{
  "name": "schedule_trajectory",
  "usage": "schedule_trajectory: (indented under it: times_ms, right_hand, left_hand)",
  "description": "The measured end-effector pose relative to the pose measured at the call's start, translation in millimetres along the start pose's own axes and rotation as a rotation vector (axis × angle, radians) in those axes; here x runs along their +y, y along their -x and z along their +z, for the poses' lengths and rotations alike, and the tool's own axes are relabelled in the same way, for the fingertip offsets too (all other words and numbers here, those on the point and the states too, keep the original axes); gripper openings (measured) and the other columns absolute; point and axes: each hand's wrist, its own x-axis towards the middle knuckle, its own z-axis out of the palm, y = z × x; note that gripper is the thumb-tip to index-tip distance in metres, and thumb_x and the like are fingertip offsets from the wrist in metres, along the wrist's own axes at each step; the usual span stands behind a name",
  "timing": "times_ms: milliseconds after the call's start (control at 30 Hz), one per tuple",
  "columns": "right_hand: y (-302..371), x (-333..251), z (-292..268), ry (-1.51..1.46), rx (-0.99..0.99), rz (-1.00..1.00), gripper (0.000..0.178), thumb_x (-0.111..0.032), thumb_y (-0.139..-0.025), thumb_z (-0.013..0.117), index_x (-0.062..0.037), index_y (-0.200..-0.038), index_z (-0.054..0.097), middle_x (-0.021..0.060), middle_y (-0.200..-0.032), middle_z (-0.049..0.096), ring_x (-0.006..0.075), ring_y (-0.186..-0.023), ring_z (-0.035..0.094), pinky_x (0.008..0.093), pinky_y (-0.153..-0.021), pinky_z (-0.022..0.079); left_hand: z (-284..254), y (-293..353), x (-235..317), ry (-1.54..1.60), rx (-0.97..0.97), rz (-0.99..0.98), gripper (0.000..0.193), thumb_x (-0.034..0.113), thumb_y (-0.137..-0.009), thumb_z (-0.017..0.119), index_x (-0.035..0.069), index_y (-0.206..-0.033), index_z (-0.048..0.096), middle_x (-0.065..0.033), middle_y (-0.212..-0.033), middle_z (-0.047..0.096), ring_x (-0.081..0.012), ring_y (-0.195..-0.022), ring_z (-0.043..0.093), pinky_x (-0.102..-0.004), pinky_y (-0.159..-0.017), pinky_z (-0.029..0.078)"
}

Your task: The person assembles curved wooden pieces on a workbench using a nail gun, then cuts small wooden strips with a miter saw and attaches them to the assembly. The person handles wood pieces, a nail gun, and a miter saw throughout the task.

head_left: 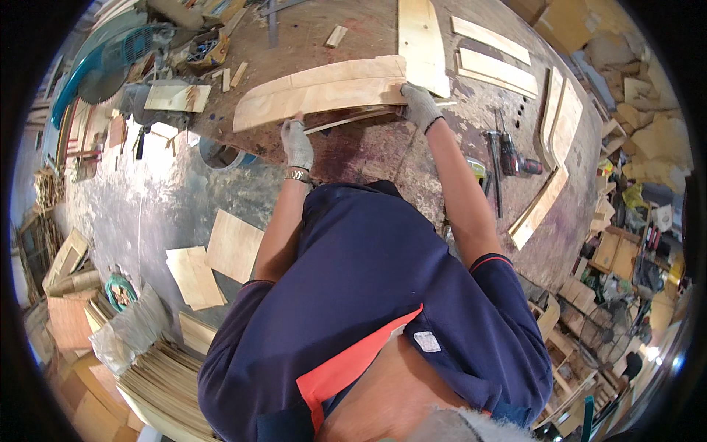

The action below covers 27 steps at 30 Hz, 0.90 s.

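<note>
A long pale wooden panel [320, 88] with a curved left end is tilted up at the near side of the worktable. My left hand [298, 145], in a grey-white work glove with a watch at the wrist, grips its lower edge toward the left. At the panel's right end, my gloved right hand [420, 107] is closed round the corner. Thin wooden strips [353, 118] show below the panel, partly hidden by it. Just beyond my right hand lies a wide plywood board [423, 44] with a rounded side.
A cordless drill [509, 156], a metal bar [496, 177] and a yellow-green tape measure [476, 171] lie right on the worktable [471, 125]. Beyond them are curved wooden pieces [563, 121]. At left stand a teal circular saw [103, 70] and a bucket [219, 153]; plywood sheets [234, 244] lie on the floor.
</note>
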Motion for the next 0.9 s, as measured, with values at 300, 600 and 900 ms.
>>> schedule_trajectory:
  times_ms: [300, 600, 900]
  right_hand:
    - [2, -19, 30, -0.099, 0.056, 0.067, 0.031, -0.011, -0.100, 0.056, 0.0093, -0.124, 0.055, 0.0224, -0.113, 0.065, 0.0354, -0.084, 0.072, 0.0390, -0.054, 0.065]
    - [5, -18, 10, -0.120, 0.026, 0.041, 0.030, -0.015, -0.103, 0.059, 0.0085, -0.120, 0.056, 0.0226, -0.105, 0.067, 0.0339, -0.070, 0.073, 0.0377, -0.054, 0.064]
    - [8, -24, 3, -0.083, -0.064, 0.052, 0.028, -0.021, -0.104, 0.058, 0.0048, -0.115, 0.057, 0.0182, -0.094, 0.069, 0.0288, -0.071, 0.073, 0.0368, -0.055, 0.061]
  left_hand:
    - [-2, 10, 0, -1.324, -0.577, 0.461, 0.077, 0.023, -0.075, 0.080, 0.004, -0.142, 0.047, -0.0238, -0.160, 0.035, -0.0434, -0.152, 0.026, -0.0540, -0.120, 0.033]
    - [-14, -26, 13, -1.598, -0.780, 0.639, 0.063, 0.041, -0.087, 0.073, 0.009, -0.139, 0.056, -0.0179, -0.156, 0.046, -0.0388, -0.146, 0.040, -0.0557, -0.120, 0.030]
    - [-26, -43, 48, -1.548, -0.758, 0.814, 0.027, 0.030, -0.094, 0.064, 0.011, -0.114, 0.062, -0.0157, -0.087, 0.072, -0.0340, -0.075, 0.072, -0.0472, -0.062, 0.058]
